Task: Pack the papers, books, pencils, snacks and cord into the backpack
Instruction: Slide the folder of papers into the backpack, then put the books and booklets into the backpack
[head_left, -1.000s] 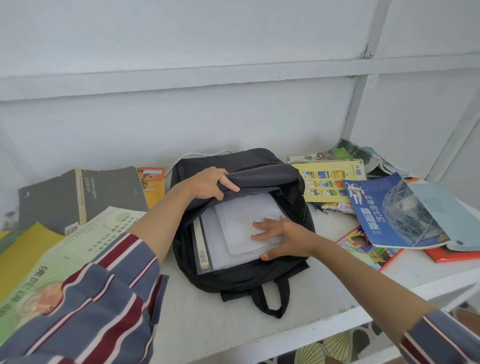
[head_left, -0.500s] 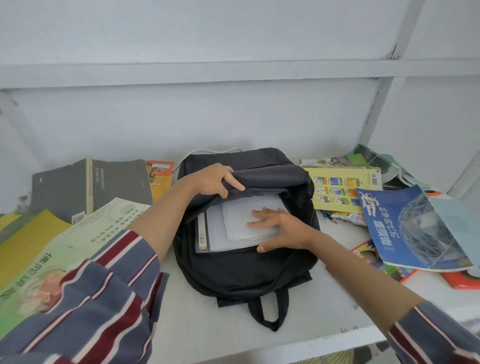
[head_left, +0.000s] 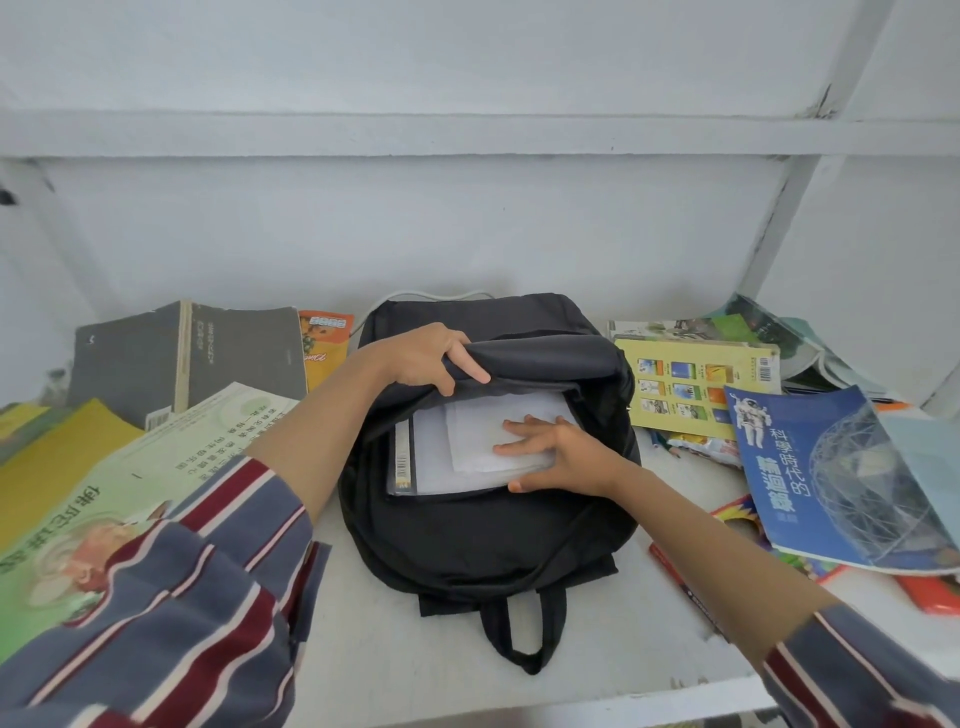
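Open backpack (head_left: 467, 540) with papers (head_left: 467, 441) inside
Left grip (head_left: 426, 358) clamps the raised flap (head_left: 545, 358); right grip (head_left: 561, 457), fingers straight and spread, presses the papers beneath it

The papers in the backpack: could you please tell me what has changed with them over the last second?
The right hand, pressing flat on top, has pushed the papers deeper into the backpack. The left hand still holds the flap open.
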